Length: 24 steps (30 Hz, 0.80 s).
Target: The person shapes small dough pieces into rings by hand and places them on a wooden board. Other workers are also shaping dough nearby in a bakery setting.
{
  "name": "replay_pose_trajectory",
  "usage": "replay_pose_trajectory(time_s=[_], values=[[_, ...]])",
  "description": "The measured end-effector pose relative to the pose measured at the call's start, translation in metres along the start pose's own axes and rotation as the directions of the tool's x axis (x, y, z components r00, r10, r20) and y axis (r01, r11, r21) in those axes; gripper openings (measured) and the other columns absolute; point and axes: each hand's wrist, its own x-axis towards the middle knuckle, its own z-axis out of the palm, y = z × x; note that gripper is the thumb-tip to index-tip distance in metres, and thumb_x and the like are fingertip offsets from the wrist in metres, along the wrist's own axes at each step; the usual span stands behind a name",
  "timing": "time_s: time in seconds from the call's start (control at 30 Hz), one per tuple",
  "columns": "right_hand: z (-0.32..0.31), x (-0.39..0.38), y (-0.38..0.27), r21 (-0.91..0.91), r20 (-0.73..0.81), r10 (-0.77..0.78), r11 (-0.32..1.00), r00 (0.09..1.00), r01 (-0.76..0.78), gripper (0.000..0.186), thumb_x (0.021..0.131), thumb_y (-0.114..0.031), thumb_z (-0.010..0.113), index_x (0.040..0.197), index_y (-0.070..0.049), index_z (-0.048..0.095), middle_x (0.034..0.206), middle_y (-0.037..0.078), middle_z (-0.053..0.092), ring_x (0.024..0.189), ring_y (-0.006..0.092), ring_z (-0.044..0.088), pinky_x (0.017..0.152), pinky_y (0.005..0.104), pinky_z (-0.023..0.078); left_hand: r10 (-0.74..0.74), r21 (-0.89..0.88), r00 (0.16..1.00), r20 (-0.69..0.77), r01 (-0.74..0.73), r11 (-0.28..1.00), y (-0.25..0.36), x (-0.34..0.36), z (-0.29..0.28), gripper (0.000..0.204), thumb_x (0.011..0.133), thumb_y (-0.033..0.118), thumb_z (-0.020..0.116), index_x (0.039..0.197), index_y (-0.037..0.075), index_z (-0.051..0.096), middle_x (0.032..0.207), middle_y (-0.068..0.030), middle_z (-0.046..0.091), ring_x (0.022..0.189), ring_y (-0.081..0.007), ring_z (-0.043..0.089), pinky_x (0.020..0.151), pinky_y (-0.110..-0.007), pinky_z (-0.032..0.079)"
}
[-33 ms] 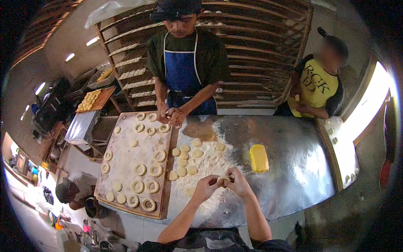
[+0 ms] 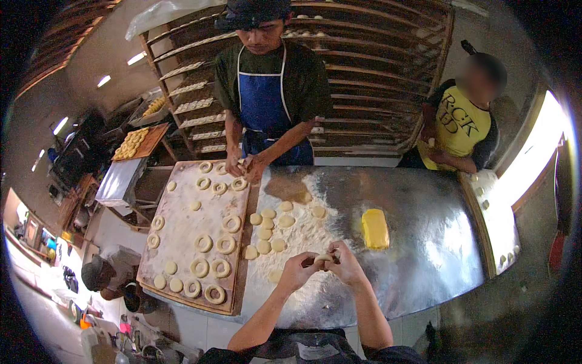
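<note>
My left hand (image 2: 301, 270) and my right hand (image 2: 342, 264) meet over the floured steel table (image 2: 424, 261), fingers pinched on one small dough ring or piece (image 2: 323, 258), partly hidden by them. Left of them lie several flattened dough rounds (image 2: 265, 233) in scattered flour (image 2: 306, 233). A yellow block (image 2: 374, 229), perhaps wrapped, sits beyond my right hand. A wooden board (image 2: 179, 227) at the left holds several dough rings (image 2: 199, 267) and some rounds.
A co-worker in a blue apron (image 2: 260, 97) works dough at the board's far end. Another person (image 2: 454, 127) stands at right, another (image 2: 106, 273) crouches at lower left. A rack (image 2: 370, 60) fills the back, a tray of dough (image 2: 130, 142) sits left, a floury board (image 2: 488, 206) right.
The co-worker's hands have shifted slightly at the board's far end. My hands are almost unchanged, still on the dough piece. The view has moved very slightly.
</note>
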Motion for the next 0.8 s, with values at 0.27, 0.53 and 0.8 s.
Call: replay_pose_trajectory(time_s=[0.27,0.53,0.8], values=[[0.037,0.035,-0.012,0.232,-0.303,0.033,0.972,0.952,0.040,0.068,0.083,-0.008,0.068,0.143,-0.009,0.037,0.110,0.013,0.061,0.097,0.0251,0.064,0.085,0.0396,0.050,0.462,0.548,0.848,-0.261,-0.264,0.794,0.011,0.009,0.017,0.042,0.074,-0.009,0.065,0.113,0.003,0.053,0.080,-0.0136,0.055,0.070,-0.0335,0.056,0.066,-0.045,0.050],[0.034,0.022,-0.012,0.737,0.120,-0.020,0.672,0.993,-0.076,0.048,0.090,-0.020,0.056,0.134,-0.006,0.041,0.096,0.013,0.066,0.090,0.0248,0.067,0.082,0.0375,0.052,0.171,-0.527,0.968,-0.185,-0.244,0.814,-0.004,-0.007,0.002,0.046,0.086,-0.003,0.051,0.130,0.008,0.042,0.092,-0.0058,0.054,0.090,-0.0189,0.063,0.077,-0.030,0.052],[0.106,0.040,-0.028,0.274,0.164,-0.184,0.952,0.969,0.134,0.048,0.102,-0.046,0.048,0.137,-0.014,0.041,0.091,0.002,0.060,0.066,0.0166,0.056,0.071,0.0293,0.049,0.450,0.491,0.774,-0.445,-0.210,0.845,-0.012,-0.022,-0.032,0.023,0.103,0.028,0.046,0.116,0.010,0.051,0.071,-0.0199,0.064,0.062,-0.0411,0.066,0.054,-0.047,0.051]])
